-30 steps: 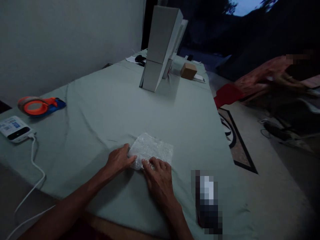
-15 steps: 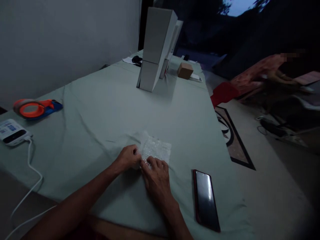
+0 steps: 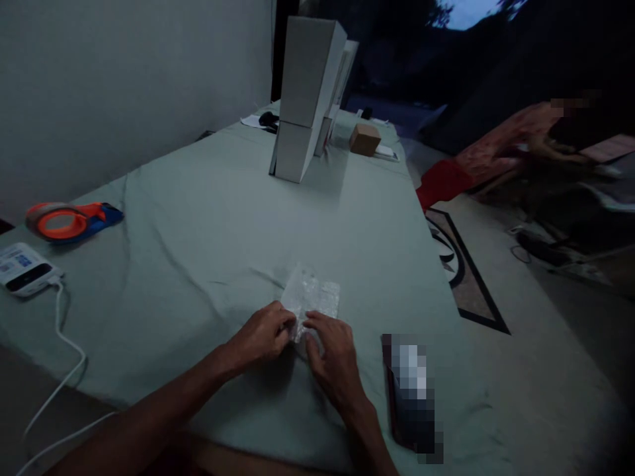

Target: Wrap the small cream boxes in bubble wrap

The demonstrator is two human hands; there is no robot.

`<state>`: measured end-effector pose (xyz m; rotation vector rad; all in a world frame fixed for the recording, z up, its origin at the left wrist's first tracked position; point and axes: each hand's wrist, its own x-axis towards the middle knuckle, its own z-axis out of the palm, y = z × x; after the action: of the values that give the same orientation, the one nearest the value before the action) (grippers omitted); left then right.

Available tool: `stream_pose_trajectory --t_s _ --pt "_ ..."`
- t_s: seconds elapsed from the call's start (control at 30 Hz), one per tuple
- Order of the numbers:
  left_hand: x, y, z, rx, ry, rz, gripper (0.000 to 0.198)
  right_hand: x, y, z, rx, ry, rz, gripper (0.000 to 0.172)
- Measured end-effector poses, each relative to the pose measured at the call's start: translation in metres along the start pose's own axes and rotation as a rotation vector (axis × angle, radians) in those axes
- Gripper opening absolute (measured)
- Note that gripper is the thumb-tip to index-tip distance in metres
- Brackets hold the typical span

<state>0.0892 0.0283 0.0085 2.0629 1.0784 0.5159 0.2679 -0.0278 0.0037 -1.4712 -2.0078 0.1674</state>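
Note:
A small sheet of clear bubble wrap (image 3: 320, 296) lies crumpled on the green-clothed table (image 3: 238, 238) in front of me. My left hand (image 3: 270, 332) pinches its near left edge, fingers curled tight. From the near right side, my right hand (image 3: 335, 350) grips the near part of the wrap, thumb and fingertips bent around it. Whatever lies under or inside the wrap is hidden by the plastic and my fingers. Right of my right hand, a phone (image 3: 409, 396) lies on the cloth, its screen pixelated.
To the left are an orange and blue tape dispenser (image 3: 74, 221) and a white device (image 3: 27, 270) with a cable (image 3: 72, 344). Tall white boxes (image 3: 307, 73) and a brown box (image 3: 364, 139) stand farther back. A person (image 3: 510, 142) is beyond the table's right side, near a red chair (image 3: 444, 184).
My left hand has shifted right and slightly nearer, drawing the wrap's left part over. My right hand has moved right and its fingers have bent. The reddish-white patch under them no longer shows.

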Motion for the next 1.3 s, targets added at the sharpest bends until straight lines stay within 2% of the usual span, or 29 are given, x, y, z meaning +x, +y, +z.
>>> stream_pose_trajectory --t_s 0.07,0.1,0.27,0.37,0.57,0.7,0.83,0.9,1.13,1.23,1.3 --pt "-0.003 0.004 0.004 0.153 -0.002 0.055 0.021 -0.002 0.013 -0.01 0.004 0.081 0.111 0.018" --pt "-0.003 0.005 0.006 0.202 -0.001 0.059 0.019 -0.004 0.02 -0.015 0.012 0.085 0.191 0.022" --pt "-0.002 0.006 0.007 0.279 0.051 0.095 0.018 -0.023 0.035 -0.026 0.09 -0.09 0.607 0.057" --pt "-0.003 0.006 0.01 0.252 0.049 0.114 0.019 -0.03 0.032 -0.018 0.165 -0.13 0.707 0.067" --pt "-0.008 0.014 0.014 0.32 0.021 0.077 0.018 -0.019 0.024 0.006 0.222 -0.019 0.709 0.08" --pt "-0.006 0.018 0.01 0.384 -0.008 0.097 0.016 -0.014 0.015 0.014 0.165 0.04 0.62 0.069" --pt "-0.004 0.019 0.008 0.407 -0.015 0.12 0.017 -0.009 0.003 0.012 0.089 0.063 0.574 0.063" --pt "-0.002 0.018 0.009 0.409 -0.025 0.132 0.017 -0.005 -0.001 0.011 0.154 0.078 0.581 0.062" --pt "0.002 0.005 0.017 0.325 -0.023 0.132 0.024 0.009 -0.006 0.024 0.703 0.096 0.691 0.06" --pt "0.001 0.001 0.023 0.23 0.04 0.118 0.041 0.008 -0.009 0.029 0.741 0.08 0.692 0.059" --pt "-0.001 -0.001 0.025 0.151 0.089 0.105 0.051 0.004 -0.011 0.029 0.682 0.047 0.634 0.056"
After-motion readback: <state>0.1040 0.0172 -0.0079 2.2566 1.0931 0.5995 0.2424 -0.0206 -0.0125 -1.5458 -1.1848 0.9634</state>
